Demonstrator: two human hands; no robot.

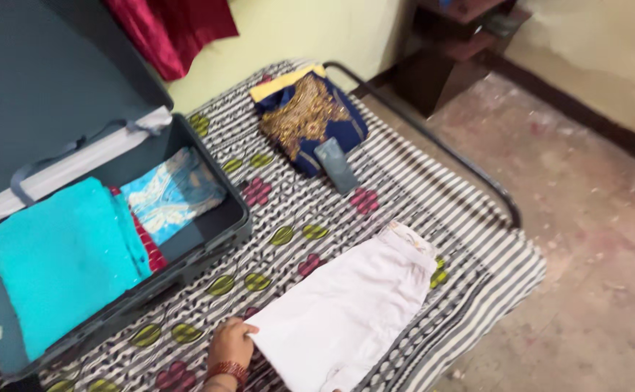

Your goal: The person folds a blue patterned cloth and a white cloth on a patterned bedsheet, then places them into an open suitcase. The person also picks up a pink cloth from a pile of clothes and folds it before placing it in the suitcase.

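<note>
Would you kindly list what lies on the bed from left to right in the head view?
Open grey suitcase with a turquoise folded garment and a light blue patterned cloth → hand → white garment, which the hand touches at its edge.

Bed [412, 189] with striped, flower-print sheet carries 1 open grey suitcase [216, 232], 1 navy-gold folded garment [306, 116], 1 dark phone [336, 165], 1 white garment [346, 312].

- The hand [229, 347] at the white cloth [346, 312] is cut off at the wrist by the bottom edge; which hand it is cannot be told.
- The suitcase [216, 232] lid runs past the top-left corner.
- The red cloth [169, 29] is cropped above.
</note>
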